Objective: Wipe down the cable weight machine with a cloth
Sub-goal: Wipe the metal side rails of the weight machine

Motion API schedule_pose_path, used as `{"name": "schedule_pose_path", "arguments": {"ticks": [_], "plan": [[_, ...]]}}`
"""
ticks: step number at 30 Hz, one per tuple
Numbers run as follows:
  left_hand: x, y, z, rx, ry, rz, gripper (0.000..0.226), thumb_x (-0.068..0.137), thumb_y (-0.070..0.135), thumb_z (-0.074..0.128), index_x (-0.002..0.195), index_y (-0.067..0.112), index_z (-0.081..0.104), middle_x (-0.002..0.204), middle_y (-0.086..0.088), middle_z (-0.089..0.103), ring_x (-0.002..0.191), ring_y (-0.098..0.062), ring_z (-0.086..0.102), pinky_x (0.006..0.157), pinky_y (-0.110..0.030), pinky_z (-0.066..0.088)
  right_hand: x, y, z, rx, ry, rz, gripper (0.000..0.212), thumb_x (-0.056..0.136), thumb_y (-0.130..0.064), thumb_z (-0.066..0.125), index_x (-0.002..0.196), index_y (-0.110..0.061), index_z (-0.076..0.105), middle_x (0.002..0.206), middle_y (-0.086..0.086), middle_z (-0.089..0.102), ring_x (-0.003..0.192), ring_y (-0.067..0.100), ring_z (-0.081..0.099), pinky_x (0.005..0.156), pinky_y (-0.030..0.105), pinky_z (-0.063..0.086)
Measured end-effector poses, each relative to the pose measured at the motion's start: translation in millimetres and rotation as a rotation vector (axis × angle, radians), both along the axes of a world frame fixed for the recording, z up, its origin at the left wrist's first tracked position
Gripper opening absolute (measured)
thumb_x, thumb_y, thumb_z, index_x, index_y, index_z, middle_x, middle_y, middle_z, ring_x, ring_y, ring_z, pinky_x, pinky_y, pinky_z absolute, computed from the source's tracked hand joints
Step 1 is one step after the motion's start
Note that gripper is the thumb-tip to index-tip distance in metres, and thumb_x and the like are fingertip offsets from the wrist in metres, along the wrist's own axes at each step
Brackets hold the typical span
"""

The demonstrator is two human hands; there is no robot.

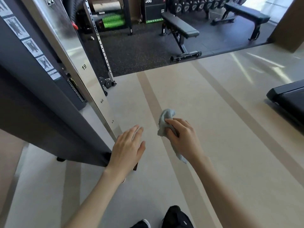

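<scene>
- Right hand (182, 135) curled round bunched grey cloth (166, 119), over the floor, apart from cable weight machine (49, 99).
- Left hand (128, 145) flat, fingers straight, holding nothing, just beside machine's lower frame corner.
- Likely risks: dangling cloth tail snagging near weight stack (75, 89); bunched wad skipping strips on numbered chrome upright (92, 76).
- Around: weight bench (181, 28) beyond, treadmill edge (287, 97) right. Left hand between cloth and frame.

Daylight was bright from the upper right, glaring in streaks on the pale floor (246, 66); edges bent, fingers slightly blurred.
</scene>
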State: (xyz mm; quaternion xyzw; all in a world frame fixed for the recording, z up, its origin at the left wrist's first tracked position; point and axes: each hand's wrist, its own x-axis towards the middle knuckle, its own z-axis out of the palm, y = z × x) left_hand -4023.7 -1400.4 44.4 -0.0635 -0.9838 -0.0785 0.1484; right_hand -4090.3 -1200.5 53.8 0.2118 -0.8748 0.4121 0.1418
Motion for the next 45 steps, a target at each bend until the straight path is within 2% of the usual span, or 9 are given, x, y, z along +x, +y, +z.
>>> {"name": "schedule_pose_path", "arguments": {"ticks": [6,19,24,26,31,34,38,43,45], "plan": [[-28.2,7.1,10.3,-0.029,0.022,0.021,0.049,0.095,0.036,0.039,0.126,0.005,0.061,0.128,-0.013,0.062,0.113,-0.027,0.062,0.089,-0.038,0.052,-25.4,2.5,5.2,-0.016,0.003,0.022,0.029,0.083,-0.003,0.068,0.111,-0.008,0.069,0.108,0.004,0.068,0.095,0.028,0.059,0.082,0.015,0.034],[-205.6,96.0,25.3,0.006,0.128,0.32,0.05,0.094,0.037,0.04,0.123,0.005,0.063,0.126,-0.01,0.063,0.109,-0.025,0.063,0.087,-0.036,0.052,-240.1,66.2,9.3,-0.021,0.003,0.305,0.03,0.085,-0.015,0.062,0.113,-0.009,0.069,0.11,0.003,0.068,0.101,0.025,0.06,0.086,0.025,0.043],[-265.0,128.4,35.1,0.05,0.138,0.457,0.05,0.094,0.038,0.04,0.123,0.004,0.063,0.127,-0.009,0.062,0.112,-0.025,0.061,0.09,-0.036,0.05,-319.5,81.8,20.1,-0.016,0.015,0.405,0.027,0.083,-0.015,0.06,0.108,-0.01,0.07,0.103,-0.001,0.069,0.094,0.016,0.055,0.087,0.0,0.028],[-284.0,133.7,36.1,0.052,0.14,0.488,0.05,0.093,0.038,0.04,0.122,0.004,0.064,0.126,-0.009,0.063,0.111,-0.025,0.062,0.089,-0.036,0.051,-344.5,82.3,22.7,-0.015,0.013,0.436,0.031,0.085,-0.024,0.053,0.108,-0.011,0.07,0.105,-0.002,0.068,0.094,0.014,0.054,0.086,0.003,0.029],[-340.9,125.2,36.6,0.037,0.146,0.526,0.047,0.092,0.037,0.041,0.119,0.005,0.065,0.124,-0.008,0.064,0.107,-0.025,0.063,0.086,-0.035,0.052,-409.5,66.3,17.2,-0.018,-0.01,0.493,0.04,0.086,-0.033,0.046,0.111,-0.013,0.069,0.107,-0.004,0.068,0.095,0.024,0.059,0.083,0.024,0.041],[-383.0,109.9,31.1,0.038,0.153,0.544,0.047,0.092,0.037,0.041,0.119,0.006,0.065,0.124,-0.008,0.064,0.108,-0.024,0.062,0.087,-0.035,0.052,-452.8,48.6,12.5,-0.021,-0.016,0.499,0.039,0.086,-0.032,0.047,0.112,-0.013,0.069,0.108,-0.004,0.068,0.095,0.025,0.059,0.083,0.027,0.042],[-454.7,77.1,25.6,0.032,0.167,0.542,0.047,0.092,0.036,0.041,0.119,0.006,0.066,0.123,-0.009,0.064,0.107,-0.025,0.063,0.085,-0.035,0.053,-522.9,15.1,9.4,-0.045,-0.002,0.505,0.029,0.083,-0.017,0.06,0.109,-0.013,0.07,0.106,-0.003,0.068,0.091,0.026,0.061,0.08,0.03,0.047],[-556.9,21.8,39.3,0.064,0.196,0.535,0.047,0.092,0.036,0.041,0.12,0.006,0.064,0.125,-0.008,0.064,0.109,-0.025,0.062,0.087,-0.035,0.052,-620.4,-38.7,23.1,-0.04,0.019,0.501,0.032,0.084,-0.027,0.056,0.109,-0.014,0.07,0.107,-0.002,0.068,0.095,0.026,0.061,0.083,0.03,0.046],[-591.7,0.4,46.0,0.072,0.208,0.522,0.048,0.093,0.037,0.041,0.121,0.006,0.063,0.126,-0.009,0.063,0.11,-0.026,0.061,0.089,-0.036,0.051,-652.5,-60.2,28.6,-0.044,0.022,0.496,0.029,0.083,-0.021,0.06,0.109,-0.013,0.071,0.107,-0.001,0.068,0.096,0.027,0.061,0.083,0.03,0.045]]}}
